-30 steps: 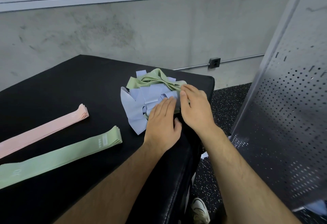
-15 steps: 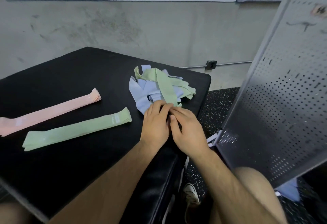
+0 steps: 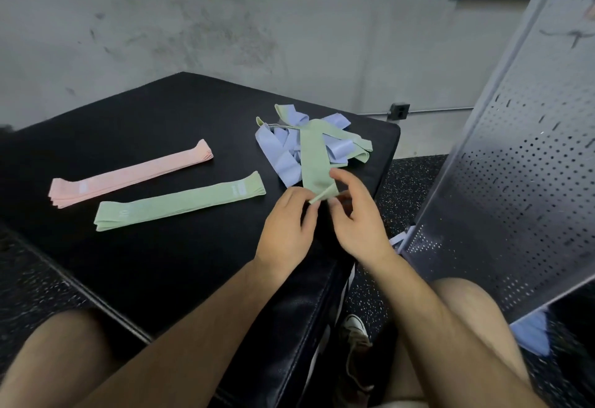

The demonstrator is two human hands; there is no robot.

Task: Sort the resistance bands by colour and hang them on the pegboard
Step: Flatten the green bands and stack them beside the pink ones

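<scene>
Scanning from the left of the frame, I have the pink stack (image 3: 128,179) lying flat on the black bench (image 3: 161,262). Just below and right of it is the green stack (image 3: 180,203). Both are laid out straight and sit apart from the work.

At centre, the left hand (image 3: 286,227) pinches the near end of a loose green band (image 3: 315,163) between thumb and forefinger, right at its folded corner. That band runs up the frame into the pile (image 3: 283,153) of blue and green bands at upper centre, lying over the blue ones. The right hand (image 3: 357,217), just beside the left, has its fingers curled on the same end from the other side. I read that as a pinch too, though the fingertips partly hide the contact. Along the right edge the pegboard (image 3: 515,182) stands tilted, and no band shows on the part in view.

The risks, as I judge them:
- **Dragging the pile:** the band's far end is buried among the others. A quick pull could drag blue ones along, or sweep part of the pile off the bench's right edge, which is close.
- **Snap-back:** the material looks stretchy. If it snags and then lets go, it may snap out of a light pinch.
- **Untidy stack:** dropping the band askew could knock the green stack out of line.
</scene>
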